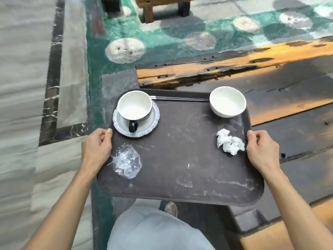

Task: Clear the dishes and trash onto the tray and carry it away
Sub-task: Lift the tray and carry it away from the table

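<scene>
The left hand [98, 147] is gripping the left rim of the tray [180, 150], thumb lying on top. The tray is dark brown, scuffed and smeared, showing partly over a dark table [297, 83]. On it, a cup [135, 107] is sitting on a saucer [153, 123], crumpled plastic [127, 160] lying nearer. Chopsticks [180, 99] are lying along the far rim. A white bowl [228, 101] and a wadded tissue [229, 141] are sitting at right. The right hand [261, 148] is gripping the right rim.

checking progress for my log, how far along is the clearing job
Done: cup on saucer, bowl, chopsticks, crumpled tissue and plastic wrap all sit on the tray. In hand: left hand and right hand grip the tray's side edges. Left: carrying it away.
</scene>
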Action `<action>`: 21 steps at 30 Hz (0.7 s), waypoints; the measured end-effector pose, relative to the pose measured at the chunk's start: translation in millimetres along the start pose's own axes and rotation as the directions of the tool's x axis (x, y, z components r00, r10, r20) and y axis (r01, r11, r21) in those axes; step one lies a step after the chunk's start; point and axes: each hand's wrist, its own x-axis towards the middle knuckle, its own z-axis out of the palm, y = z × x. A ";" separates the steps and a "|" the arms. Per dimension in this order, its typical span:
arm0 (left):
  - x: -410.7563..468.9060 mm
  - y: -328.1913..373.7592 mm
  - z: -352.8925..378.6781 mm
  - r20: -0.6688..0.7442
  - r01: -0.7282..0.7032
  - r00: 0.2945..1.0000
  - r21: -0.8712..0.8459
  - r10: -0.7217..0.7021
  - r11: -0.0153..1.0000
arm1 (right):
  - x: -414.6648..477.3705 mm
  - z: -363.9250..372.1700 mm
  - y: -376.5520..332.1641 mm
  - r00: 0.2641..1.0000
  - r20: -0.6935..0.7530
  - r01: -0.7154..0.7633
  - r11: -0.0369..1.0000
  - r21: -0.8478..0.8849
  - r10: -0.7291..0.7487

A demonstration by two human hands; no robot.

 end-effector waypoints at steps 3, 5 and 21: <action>-3.5 -20.0 -20.6 -0.054 0.054 0.997 0.021 -0.053 0.998 | 10.1 14.2 -27.3 0.997 0.042 0.060 0.998 -0.014 -0.060; -0.3 -31.7 -33.7 -0.088 0.090 0.992 0.024 -0.088 0.996 | 16.7 26.0 -48.0 0.993 0.069 0.097 0.995 -0.007 -0.096; 141.2 -133.2 -114.4 -0.207 0.202 0.958 0.001 -0.197 0.979 | 70.6 149.4 -238.9 0.959 0.123 0.251 0.967 0.048 -0.255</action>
